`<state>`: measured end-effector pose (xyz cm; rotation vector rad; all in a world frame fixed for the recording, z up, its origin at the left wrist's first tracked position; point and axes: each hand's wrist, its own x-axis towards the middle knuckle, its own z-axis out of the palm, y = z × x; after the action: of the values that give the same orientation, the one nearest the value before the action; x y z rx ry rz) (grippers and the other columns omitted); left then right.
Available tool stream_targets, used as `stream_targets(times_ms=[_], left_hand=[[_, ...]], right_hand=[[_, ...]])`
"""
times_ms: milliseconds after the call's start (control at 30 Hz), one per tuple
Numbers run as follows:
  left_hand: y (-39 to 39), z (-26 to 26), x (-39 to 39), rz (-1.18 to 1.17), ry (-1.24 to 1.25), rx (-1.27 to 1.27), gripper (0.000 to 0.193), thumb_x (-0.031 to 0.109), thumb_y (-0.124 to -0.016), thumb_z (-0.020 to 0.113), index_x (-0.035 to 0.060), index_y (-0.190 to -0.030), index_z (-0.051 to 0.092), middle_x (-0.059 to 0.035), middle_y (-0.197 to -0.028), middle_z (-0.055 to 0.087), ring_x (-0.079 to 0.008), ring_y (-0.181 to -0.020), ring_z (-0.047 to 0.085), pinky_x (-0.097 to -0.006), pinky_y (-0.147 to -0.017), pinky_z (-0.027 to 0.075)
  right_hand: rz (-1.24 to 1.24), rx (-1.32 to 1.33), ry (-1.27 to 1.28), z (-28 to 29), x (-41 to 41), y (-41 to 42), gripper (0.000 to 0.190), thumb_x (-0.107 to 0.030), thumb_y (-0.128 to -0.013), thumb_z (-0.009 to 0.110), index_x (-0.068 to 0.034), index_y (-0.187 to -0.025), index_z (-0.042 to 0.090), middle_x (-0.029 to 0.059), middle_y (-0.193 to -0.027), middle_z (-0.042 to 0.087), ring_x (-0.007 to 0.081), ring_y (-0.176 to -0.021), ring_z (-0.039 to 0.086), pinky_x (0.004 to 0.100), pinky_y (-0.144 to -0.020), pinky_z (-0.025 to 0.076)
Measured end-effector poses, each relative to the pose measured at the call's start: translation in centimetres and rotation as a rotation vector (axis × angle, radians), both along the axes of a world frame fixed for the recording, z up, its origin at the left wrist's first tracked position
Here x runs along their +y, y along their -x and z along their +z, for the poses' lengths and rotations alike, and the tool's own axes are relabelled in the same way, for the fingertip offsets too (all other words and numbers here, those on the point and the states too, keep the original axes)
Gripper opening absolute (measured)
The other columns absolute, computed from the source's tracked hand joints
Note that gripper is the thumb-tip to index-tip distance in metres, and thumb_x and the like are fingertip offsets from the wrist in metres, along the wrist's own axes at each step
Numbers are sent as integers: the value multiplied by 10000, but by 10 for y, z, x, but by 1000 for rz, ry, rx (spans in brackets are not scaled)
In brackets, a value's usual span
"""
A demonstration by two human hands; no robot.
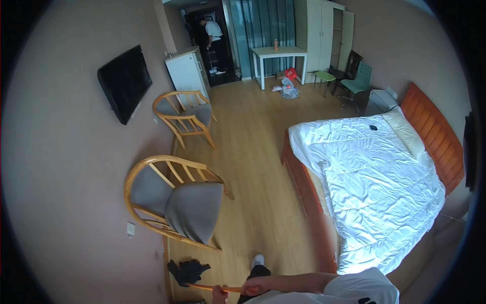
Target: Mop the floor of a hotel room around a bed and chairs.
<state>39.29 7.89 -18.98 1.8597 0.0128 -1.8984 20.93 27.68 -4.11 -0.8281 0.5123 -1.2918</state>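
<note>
At the bottom of the view, my right hand (253, 285) grips the orange handle (205, 287) of a mop. My left hand (219, 295) is closed around the same handle, a little further left and partly cut off by the frame edge. The mop's dark cloth head (188, 271) rests on the wood-look floor (246, 171), close to the left wall. One of my white shoes (258, 260) is on the floor ahead of my hands.
Two wooden armchairs (195, 207) with grey cushions line the left wall, under a television (125, 84). On the right stands a bed (379, 182) with a white quilt. A white table (279, 51) and plastic bags (289, 91) are further off. In the doorway a person (214, 34) bends forward.
</note>
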Motion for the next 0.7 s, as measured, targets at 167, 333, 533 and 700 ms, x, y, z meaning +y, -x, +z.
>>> stream_targets(times_ms=[167,333,533,700], left_hand=[[32,17,-23,75,-113,-43,207,186,-874,467,13,-885,354,-97,-635,428,-222,-568,467,-378,-569,470],[21,-2,-44,58,-8,-98,229,269,-899,410,41,-905,399,-73,-648,456,-196,-551,469,-355,-587,473],[98,-24,1,-307,-191,-57,198,254,-895,433,56,-902,418,-61,-660,463,-186,-558,473,-366,-603,476],[105,-12,-7,-681,-289,-129,173,240,-891,452,69,-899,433,-51,-671,468,-178,-564,477,-375,-616,478]], right_hand=[[-189,138,-207,-6,-49,3,283,-261,-844,597,-51,-1025,539,10,-712,564,66,-556,491,171,-637,446],[264,-255,-985,-42,-84,7,245,-264,-850,581,-67,-994,555,-10,-650,507,53,-500,447,185,-498,430],[54,-26,-338,-81,-69,39,249,-269,-864,564,-39,-959,565,-8,-643,489,50,-475,447,174,-413,400],[80,-248,-620,-43,-58,68,325,-290,-864,562,-42,-1075,548,-1,-721,523,44,-564,499,168,-506,432]])
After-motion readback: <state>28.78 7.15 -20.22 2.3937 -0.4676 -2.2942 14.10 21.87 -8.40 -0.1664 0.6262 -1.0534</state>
